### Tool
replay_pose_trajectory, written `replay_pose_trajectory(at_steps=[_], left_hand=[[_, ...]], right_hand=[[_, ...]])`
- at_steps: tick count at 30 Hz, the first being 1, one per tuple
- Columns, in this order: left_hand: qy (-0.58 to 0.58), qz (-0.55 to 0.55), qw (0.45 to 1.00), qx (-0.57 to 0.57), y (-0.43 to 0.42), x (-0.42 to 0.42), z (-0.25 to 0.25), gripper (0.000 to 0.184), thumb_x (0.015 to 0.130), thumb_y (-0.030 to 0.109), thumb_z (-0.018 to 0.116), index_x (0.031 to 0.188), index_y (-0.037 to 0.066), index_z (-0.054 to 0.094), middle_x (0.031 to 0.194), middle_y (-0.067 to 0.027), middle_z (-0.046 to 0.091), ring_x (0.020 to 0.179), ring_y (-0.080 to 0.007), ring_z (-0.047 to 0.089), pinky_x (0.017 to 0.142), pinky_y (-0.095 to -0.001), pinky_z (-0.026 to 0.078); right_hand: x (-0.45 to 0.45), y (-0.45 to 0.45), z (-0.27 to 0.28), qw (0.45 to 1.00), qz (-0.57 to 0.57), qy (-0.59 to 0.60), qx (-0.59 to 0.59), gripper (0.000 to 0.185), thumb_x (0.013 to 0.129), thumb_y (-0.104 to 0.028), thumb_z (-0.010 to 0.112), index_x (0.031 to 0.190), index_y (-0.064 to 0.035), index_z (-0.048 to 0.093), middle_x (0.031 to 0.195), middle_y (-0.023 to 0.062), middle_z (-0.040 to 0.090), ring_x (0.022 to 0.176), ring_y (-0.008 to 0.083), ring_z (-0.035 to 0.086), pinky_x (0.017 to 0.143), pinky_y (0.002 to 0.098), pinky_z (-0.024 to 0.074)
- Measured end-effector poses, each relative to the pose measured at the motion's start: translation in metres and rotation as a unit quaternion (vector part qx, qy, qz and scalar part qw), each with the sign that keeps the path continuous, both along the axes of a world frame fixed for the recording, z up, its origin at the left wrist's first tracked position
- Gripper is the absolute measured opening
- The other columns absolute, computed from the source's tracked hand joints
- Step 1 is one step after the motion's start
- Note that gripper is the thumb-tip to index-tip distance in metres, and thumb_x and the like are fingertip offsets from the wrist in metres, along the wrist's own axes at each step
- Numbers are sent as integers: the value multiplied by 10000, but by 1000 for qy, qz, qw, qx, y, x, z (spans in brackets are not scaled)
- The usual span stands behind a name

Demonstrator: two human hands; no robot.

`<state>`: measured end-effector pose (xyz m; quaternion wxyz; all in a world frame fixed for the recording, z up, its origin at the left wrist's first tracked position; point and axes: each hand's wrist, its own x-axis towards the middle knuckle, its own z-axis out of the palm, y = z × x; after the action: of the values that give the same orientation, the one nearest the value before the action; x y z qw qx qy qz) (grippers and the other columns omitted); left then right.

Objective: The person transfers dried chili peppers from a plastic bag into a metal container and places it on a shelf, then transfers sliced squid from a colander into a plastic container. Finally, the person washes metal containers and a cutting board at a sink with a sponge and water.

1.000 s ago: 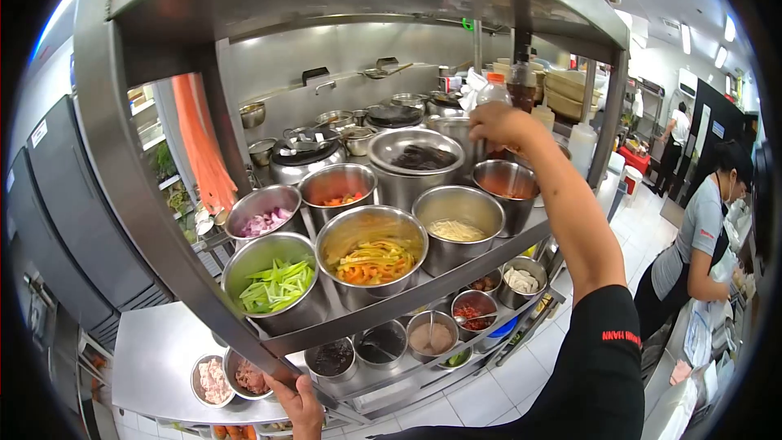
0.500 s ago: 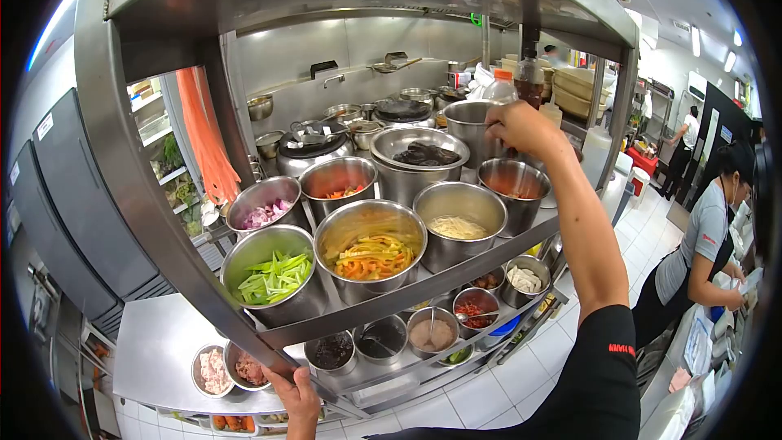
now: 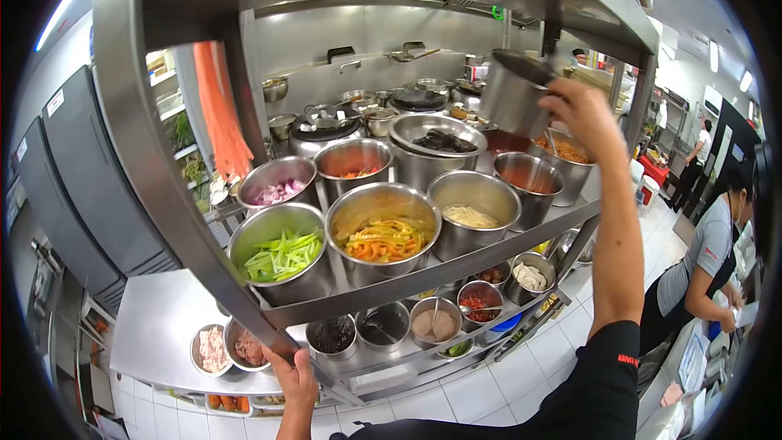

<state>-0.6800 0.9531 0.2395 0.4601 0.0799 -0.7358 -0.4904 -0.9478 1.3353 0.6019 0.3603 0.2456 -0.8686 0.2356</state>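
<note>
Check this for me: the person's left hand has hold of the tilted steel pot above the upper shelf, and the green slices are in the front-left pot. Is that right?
Not quite: the head view shows the right hand holding the tilted steel pot above the upper shelf. The green slices are indeed in the front-left pot.

Holds a tilted pot (image 3: 507, 102) in the right hand (image 3: 582, 110) at two o'clock, above the back of the shelf (image 3: 440, 281). Touches the rack's post (image 3: 199, 220) with the left hand (image 3: 295, 379) at seven o'clock, just beside a bowl of meat (image 3: 247, 346). Shows onion (image 3: 275, 191) in a pot at nine o'clock, green strips (image 3: 285, 256) at eight, orange and yellow strips (image 3: 384, 241) at six, pale shreds (image 3: 469, 217) near three. Shows a co-worker (image 3: 702, 257) farther out at three.
</note>
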Motion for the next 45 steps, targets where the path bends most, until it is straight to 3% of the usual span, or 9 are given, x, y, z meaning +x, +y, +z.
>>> replay_pose_trajectory(at_steps=[8,14,23,26,30,31,35,37,45], left_hand=[[-32,-48,998,-6,-1,9,23,749,950,122,633,1525,-47,182,1022,-91,523,895,-198,493,880,-326,436],[-107,-151,976,-116,-38,41,45,791,924,150,683,1534,-55,224,1541,-285,339,1414,-399,382,1139,-432,322],[-106,-434,891,-84,-154,176,59,1118,745,300,872,1583,60,171,1603,-205,286,1402,-375,425,1064,-454,450],[-179,-333,901,-214,-204,230,67,1092,730,309,881,1578,128,216,1612,-259,200,1402,-432,401,1080,-472,429],[-189,-187,946,-183,-268,295,46,716,688,254,899,1270,123,503,1571,-292,243,1373,-492,399,1069,-472,436],[-172,-138,963,-153,-275,307,48,527,682,226,896,1040,100,530,1537,-294,304,1361,-493,410,1058,-474,444],[-169,55,963,-201,-314,371,38,426,673,163,893,888,87,534,1495,-303,377,1365,-476,421,1067,-472,442],[-183,143,956,-180,-332,399,32,433,664,145,896,897,88,535,1502,-308,365,1368,-479,416,1066,-474,443],[-157,355,919,69,-410,494,-12,414,700,125,896,908,85,541,1493,-279,412,1407,-405,420,1095,-374,391]], right_hand=[[169,44,-28,979,-6,185,90,186,788,-63,708,898,58,619,873,126,619,774,256,596,724,312,472],[308,-34,-104,965,-13,240,102,255,506,-181,641,706,-23,643,679,120,626,581,242,599,548,334,457],[397,-225,-215,941,311,-78,112,182,676,-117,746,851,-102,699,878,32,627,592,204,580,506,329,457],[403,-313,-254,917,371,-106,103,229,652,-83,775,869,-104,706,901,29,629,669,219,607,566,339,482],[413,-425,-286,873,456,-157,78,323,611,-7,798,913,-90,717,936,51,641,782,253,642,664,356,514],[413,-447,-298,858,478,-171,74,322,627,-18,793,929,-93,711,962,52,636,819,254,647,696,366,522],[432,-544,-314,794,578,-165,92,358,666,-31,799,1007,-97,714,1185,104,647,937,298,656,779,384,537],[445,-589,-315,754,629,-156,106,397,688,-37,802,1070,-109,722,1353,150,594,1016,339,651,823,389,537],[470,-727,-343,735,622,-238,130,367,777,-38,757,1137,-75,701,1363,177,584,1082,341,635,882,410,530]])
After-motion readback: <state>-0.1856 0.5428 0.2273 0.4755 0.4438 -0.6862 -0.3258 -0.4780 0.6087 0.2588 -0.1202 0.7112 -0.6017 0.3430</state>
